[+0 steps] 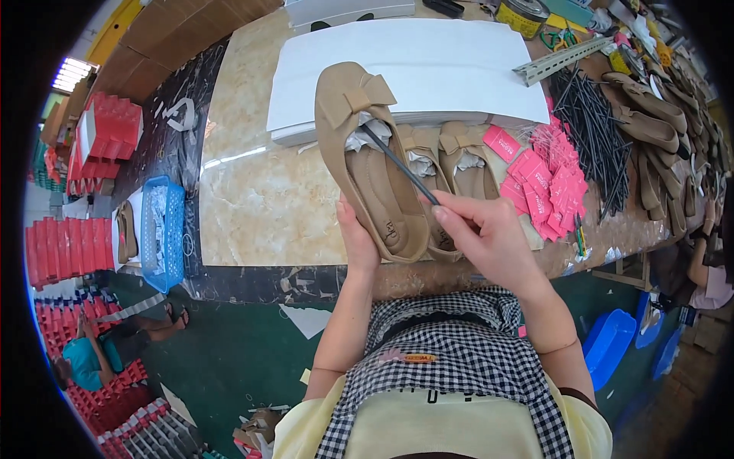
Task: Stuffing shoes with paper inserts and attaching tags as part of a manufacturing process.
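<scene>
My left hand [358, 236] is closed round the side and back of a tan flat shoe [348, 126] with a bow, held tilted above the table with its toe away from me. White paper [368, 135] is stuffed in its toe. In my right hand [485, 232] a thin dark stick [399, 163] is pinched near one end. The stick's far end reaches into the shoe opening, against the paper. Behind the held shoe, a pair of similar tan shoes [461, 141] lies on the table, also with paper in the toes and partly covered by my right hand.
Beyond the shoes lies a stack of white paper [413, 69]. Pink tags [544, 180], a pile of dark sticks [589, 126] and many tan shoes [650, 122] lie to the right. A blue basket [174, 229] stands left. Another person [95, 356] is at far left.
</scene>
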`<control>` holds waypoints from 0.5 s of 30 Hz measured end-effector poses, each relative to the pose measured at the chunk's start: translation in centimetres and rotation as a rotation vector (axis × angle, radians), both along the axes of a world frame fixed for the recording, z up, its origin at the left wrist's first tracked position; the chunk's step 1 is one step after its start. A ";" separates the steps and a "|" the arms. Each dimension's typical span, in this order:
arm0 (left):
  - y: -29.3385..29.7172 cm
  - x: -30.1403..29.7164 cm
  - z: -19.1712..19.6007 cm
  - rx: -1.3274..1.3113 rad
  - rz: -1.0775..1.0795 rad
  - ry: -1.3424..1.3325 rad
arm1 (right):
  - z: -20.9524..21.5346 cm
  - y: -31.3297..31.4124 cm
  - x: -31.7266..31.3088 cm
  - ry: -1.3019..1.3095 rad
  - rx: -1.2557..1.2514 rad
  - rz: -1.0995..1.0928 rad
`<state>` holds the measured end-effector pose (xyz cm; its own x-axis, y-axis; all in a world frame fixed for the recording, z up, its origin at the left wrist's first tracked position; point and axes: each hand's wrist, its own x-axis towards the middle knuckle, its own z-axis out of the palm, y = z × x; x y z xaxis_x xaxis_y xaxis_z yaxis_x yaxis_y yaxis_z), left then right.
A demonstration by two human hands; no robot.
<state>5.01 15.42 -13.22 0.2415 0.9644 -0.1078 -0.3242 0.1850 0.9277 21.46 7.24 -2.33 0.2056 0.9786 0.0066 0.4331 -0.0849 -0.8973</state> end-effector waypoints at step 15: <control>-3.3 3.0 -0.2 -0.236 0.002 0.139 | -3.6 0.9 -2.3 -0.539 0.186 -0.116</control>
